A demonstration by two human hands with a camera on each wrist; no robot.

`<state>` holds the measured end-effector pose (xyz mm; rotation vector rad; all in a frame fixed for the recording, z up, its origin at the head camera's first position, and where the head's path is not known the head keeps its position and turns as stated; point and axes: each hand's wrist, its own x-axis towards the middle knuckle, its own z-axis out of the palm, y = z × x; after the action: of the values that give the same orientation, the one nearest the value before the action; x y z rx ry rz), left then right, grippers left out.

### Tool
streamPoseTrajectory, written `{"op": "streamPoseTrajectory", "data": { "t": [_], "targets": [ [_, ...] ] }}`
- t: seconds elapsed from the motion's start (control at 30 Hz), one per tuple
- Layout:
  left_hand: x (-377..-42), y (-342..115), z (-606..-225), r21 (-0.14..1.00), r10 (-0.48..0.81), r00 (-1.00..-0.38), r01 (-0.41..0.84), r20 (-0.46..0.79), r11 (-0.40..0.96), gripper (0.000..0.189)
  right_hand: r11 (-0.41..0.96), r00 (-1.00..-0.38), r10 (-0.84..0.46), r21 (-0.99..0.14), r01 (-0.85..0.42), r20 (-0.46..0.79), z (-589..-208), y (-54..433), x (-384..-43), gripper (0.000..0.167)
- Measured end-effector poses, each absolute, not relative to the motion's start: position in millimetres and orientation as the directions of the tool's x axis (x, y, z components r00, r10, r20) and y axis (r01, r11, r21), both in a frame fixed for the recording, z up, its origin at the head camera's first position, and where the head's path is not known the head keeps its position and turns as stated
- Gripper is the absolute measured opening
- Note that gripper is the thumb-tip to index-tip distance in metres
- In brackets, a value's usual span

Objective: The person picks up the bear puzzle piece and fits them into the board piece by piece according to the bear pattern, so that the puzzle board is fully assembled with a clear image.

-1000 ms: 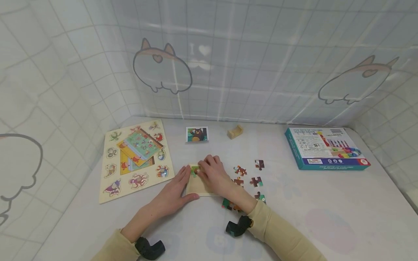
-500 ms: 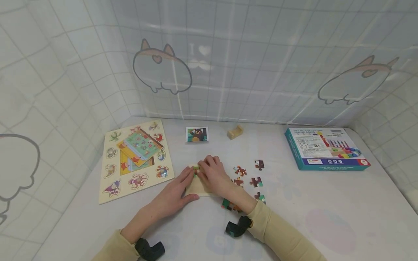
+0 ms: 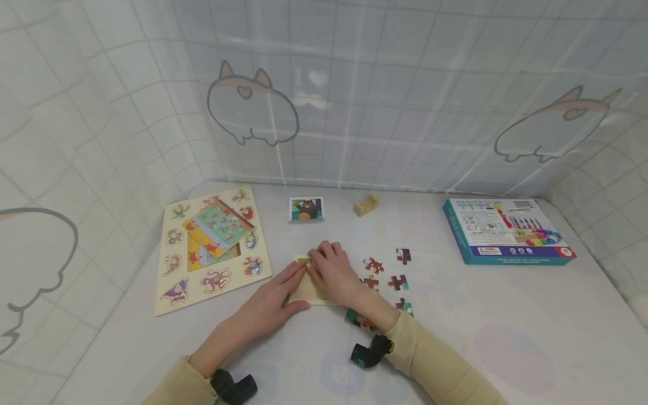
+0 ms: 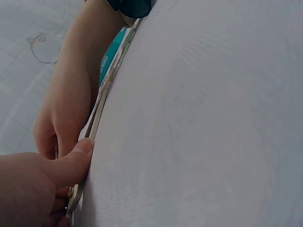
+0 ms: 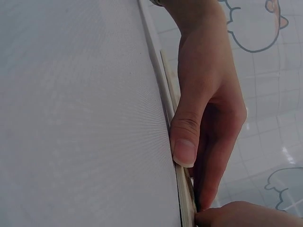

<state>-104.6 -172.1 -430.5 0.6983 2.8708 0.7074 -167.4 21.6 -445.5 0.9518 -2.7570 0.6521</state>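
A small pale wooden puzzle tray (image 3: 304,292) lies in front of the person in the head view. My left hand (image 3: 268,304) lies along its left side, fingers extended toward the far left corner. The left thumb (image 5: 185,149) rests at the tray's near edge in the right wrist view. My right hand (image 3: 334,278) reaches over the tray with bent fingers, pinching a jigsaw piece (image 3: 304,260) at that far corner. Only a green bit of the piece shows between the fingertips. Several loose brown, orange and green jigsaw pieces (image 3: 373,265) lie right of the tray, some partly behind the right forearm.
A bear picture card (image 3: 306,209) and a small wooden holder (image 3: 365,205) sit at the back. On the left is a large wooden sea-animal board (image 3: 164,304) bearing picture cards (image 3: 223,219). A teal-sided toy box (image 3: 506,230) lies far right, by the tiled-pattern wall covering.
The left fingertips have shifted right over the tray's far left corner, so less of the green and brown piece shows. The right hand stays nearly in place.
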Motion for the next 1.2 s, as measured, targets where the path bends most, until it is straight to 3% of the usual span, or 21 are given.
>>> {"op": "streamPoseTrajectory", "data": {
  "t": [1.2],
  "targets": [
    [-105.2, -171.9, -429.9, 0.475, 0.446, -0.895, 0.384, -0.018, 0.792, 0.079, 0.719, -0.800, -0.549, -0.352, -0.600, 0.242, -448.2, 21.2, -168.3, 0.033]
  ]
}}
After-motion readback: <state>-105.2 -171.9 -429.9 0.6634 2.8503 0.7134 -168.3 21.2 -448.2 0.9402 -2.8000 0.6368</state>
